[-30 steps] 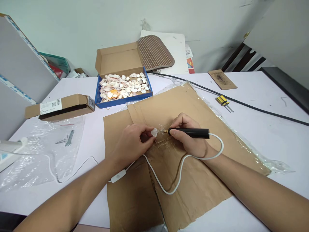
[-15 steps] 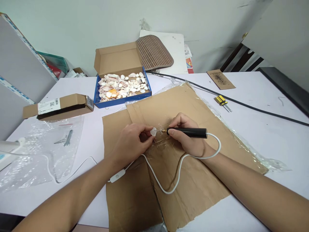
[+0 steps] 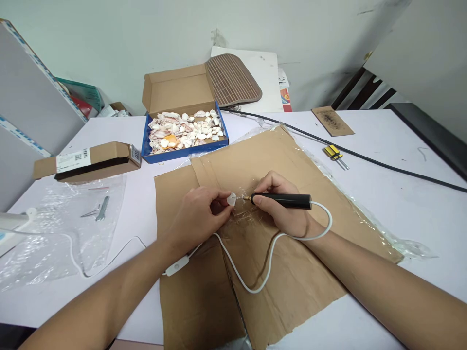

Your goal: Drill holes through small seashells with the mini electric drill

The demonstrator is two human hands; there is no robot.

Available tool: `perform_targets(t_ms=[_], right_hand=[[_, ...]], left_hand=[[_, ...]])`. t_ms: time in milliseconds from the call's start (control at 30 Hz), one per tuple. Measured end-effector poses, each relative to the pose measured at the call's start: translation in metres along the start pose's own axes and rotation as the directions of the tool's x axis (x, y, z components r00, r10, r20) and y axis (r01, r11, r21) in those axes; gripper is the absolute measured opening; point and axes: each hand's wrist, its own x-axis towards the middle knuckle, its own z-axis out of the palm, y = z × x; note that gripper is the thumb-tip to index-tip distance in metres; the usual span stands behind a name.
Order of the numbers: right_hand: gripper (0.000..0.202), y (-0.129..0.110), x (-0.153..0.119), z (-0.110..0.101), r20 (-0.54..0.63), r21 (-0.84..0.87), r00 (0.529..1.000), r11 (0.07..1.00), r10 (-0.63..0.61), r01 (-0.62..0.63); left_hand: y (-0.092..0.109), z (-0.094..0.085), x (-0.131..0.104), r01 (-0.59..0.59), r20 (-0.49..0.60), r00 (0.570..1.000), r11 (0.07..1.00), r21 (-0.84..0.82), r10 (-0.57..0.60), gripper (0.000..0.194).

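Observation:
My left hand pinches a small white shell between thumb and fingers, above the brown cardboard. In my right hand lies a black pen-shaped electric drill, gripped like a pencil. Its brass chuck and thin bit point left, with the tip at the shell's right side; whether it has gone in is too small to tell. A white cable runs from the drill's back end in a loop to an inline switch by my left forearm.
Behind, an open blue box holds many shells. A long cardboard box and a plastic bag with a small wrench are at left. Yellow-handled screwdrivers, a black hose and a stained cardboard piece lie at right.
Both hands stay almost in place, with the shell and drill held as before. Only a very slight shift of the whole view shows.

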Motion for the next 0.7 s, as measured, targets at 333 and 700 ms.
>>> perform_targets(t_ms=[333, 700], right_hand=[[0.022, 0.0011, 0.0006, -0.0002, 0.004, -0.014, 1.0, 1.0, -0.005, 0.005], [0.018, -0.0003, 0.0014, 0.0012, -0.009, -0.023, 1.0, 1.0, -0.008, 0.008]], left_hand=[[0.0009, -0.0004, -0.0003, 0.015, 0.011, 1.0, 1.0, -0.008, -0.015, 0.02], [0.0025, -0.0007, -0.0003, 0.026, 0.013, 1.0, 1.0, -0.005, -0.026, 0.021]])
